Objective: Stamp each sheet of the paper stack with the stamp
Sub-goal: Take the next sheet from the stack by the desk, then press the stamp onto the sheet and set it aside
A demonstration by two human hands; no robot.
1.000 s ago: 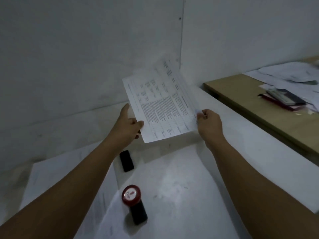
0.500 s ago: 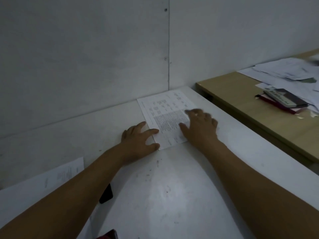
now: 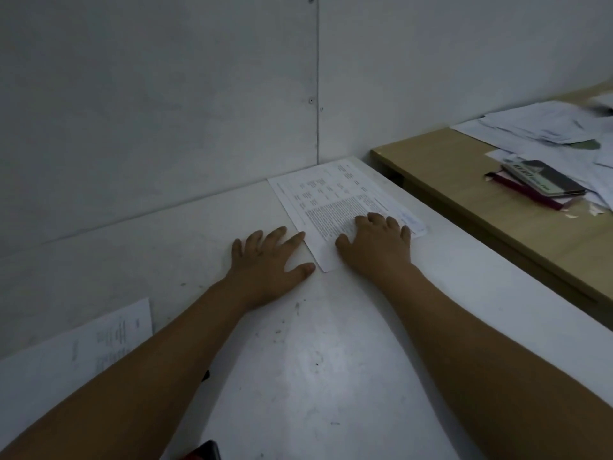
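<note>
I see the sheet (image 3: 338,207) lying flat at the white table's (image 3: 331,376) far edge. My right hand (image 3: 376,245) presses it, fingers spread; my left hand (image 3: 268,263) rests flat beside it, holding nothing.

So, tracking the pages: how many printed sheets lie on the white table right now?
2. One sheet lies at the far corner under the right hand; another lies near left, partly behind the left forearm. More may be hidden.

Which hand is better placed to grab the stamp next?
Probably the left hand. It rests on the table beside the sheet, nearer the stamp at the bottom edge, while the right hand lies flat on the sheet.
</note>
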